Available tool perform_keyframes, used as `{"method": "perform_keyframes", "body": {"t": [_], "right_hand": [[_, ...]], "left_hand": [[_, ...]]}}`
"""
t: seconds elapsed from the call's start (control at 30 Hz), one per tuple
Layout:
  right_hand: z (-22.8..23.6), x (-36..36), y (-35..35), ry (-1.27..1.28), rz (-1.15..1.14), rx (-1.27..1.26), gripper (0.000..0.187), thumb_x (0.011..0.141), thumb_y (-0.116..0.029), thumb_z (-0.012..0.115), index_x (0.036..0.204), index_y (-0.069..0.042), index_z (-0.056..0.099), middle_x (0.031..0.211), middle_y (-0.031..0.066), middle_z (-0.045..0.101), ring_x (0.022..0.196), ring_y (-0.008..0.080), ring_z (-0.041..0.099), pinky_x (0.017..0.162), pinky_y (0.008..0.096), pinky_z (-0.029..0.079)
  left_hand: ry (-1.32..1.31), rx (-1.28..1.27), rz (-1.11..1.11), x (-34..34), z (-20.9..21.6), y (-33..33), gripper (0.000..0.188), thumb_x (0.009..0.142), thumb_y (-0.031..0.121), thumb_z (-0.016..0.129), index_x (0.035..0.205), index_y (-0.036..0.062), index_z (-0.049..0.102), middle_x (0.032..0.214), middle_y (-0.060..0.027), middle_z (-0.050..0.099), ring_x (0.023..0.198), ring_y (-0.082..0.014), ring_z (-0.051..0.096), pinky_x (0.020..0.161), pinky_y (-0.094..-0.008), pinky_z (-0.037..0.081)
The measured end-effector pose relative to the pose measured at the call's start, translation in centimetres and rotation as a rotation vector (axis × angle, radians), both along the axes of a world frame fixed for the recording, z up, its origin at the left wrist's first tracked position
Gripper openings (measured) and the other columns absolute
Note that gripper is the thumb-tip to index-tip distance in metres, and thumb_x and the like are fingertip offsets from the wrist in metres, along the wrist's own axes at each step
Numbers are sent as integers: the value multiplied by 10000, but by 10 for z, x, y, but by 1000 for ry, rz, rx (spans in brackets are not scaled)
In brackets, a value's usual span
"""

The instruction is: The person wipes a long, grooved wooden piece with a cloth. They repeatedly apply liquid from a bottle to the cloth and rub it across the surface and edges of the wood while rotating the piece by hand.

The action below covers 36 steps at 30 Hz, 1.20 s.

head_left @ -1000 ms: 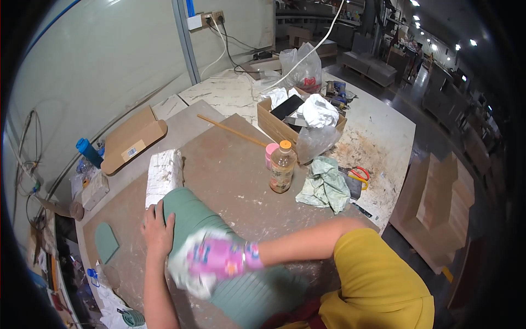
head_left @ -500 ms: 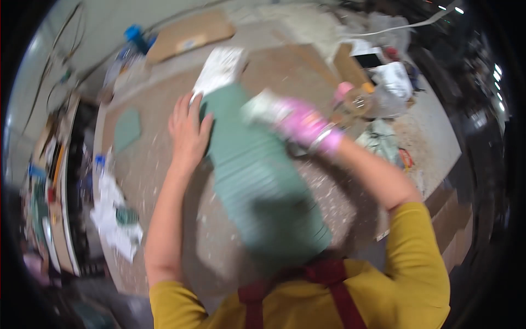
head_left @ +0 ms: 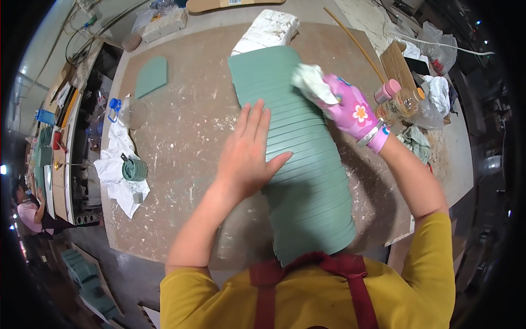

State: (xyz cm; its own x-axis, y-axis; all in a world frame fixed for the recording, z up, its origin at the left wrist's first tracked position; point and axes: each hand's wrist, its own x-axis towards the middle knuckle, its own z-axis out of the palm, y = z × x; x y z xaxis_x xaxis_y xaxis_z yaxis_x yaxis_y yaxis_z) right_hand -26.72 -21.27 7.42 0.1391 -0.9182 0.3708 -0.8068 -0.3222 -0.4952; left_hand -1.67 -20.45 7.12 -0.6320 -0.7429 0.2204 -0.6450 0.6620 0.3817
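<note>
A long green panel (head_left: pixel 307 164) with many crosswise grooves slopes from a white block (head_left: pixel 268 30) at the far end to my apron. My bare left hand (head_left: pixel 247 151) lies on the panel's left edge, fingers stretched and thumb spread over the grooves. On my right hand (head_left: pixel 350 107) is a pink glove with a flower print. Its fingers are closed round a crumpled white cloth (head_left: pixel 313 83), which is at the panel's far right edge. Whether the cloth presses on the surface there is hard to tell.
On the brown board tabletop (head_left: pixel 186 131) lie a flat green piece (head_left: pixel 152 75), a white rag (head_left: pixel 118 164) and a green ribbed coil (head_left: pixel 135 170). A pink-lidded jar (head_left: pixel 388 90), an orange-capped jar (head_left: pixel 405 104) and a thin stick (head_left: pixel 356 46) are at right. Another person (head_left: pixel 33 211) is far left.
The whole view has shifted. My left hand has come nearer along the panel's left edge, away from the white block. My right hand still holds the cloth by the far right edge.
</note>
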Motion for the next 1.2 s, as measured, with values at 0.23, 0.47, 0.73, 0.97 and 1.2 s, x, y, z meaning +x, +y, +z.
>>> {"method": "perform_keyframes", "body": {"t": [0.23,0.47,0.73,0.97,1.2], "right_hand": [[-3,-1,0,25,-33,58,287,862,-266,570,1062,-61,596,1021,203,616,904,384,613,775,447,496],[9,46,13,304,290,-115,348,799,-246,632,1102,-81,587,1102,171,579,1027,346,564,896,427,449],[-40,-79,36,-1002,-334,276,511,850,-293,662,1244,0,521,1132,105,611,968,172,610,848,295,492],[48,23,51,-316,118,169,232,861,-240,627,979,-45,667,879,92,670,803,240,645,686,337,503],[-47,-2,78,-585,210,157,453,916,-363,521,1235,-42,535,1242,148,556,1185,280,501,1030,384,357]], "left_hand": [[-68,58,-59,10,6,-5,795,827,425,612,1387,-47,303,1457,-219,290,1368,-387,239,1087,-426,299],[-137,242,-58,7,20,-3,810,845,459,577,1404,-48,284,1488,-199,249,1388,-358,208,1094,-412,291],[-135,-53,13,8,11,10,800,828,463,594,1385,-43,325,1478,-195,271,1376,-355,240,1070,-466,292],[-92,139,-197,9,41,144,900,684,492,717,1369,22,369,1476,-198,264,1360,-379,249,1060,-526,258],[-265,66,-215,0,25,164,895,662,424,750,1384,66,361,1486,-157,262,1354,-338,280,1039,-590,245]]}}
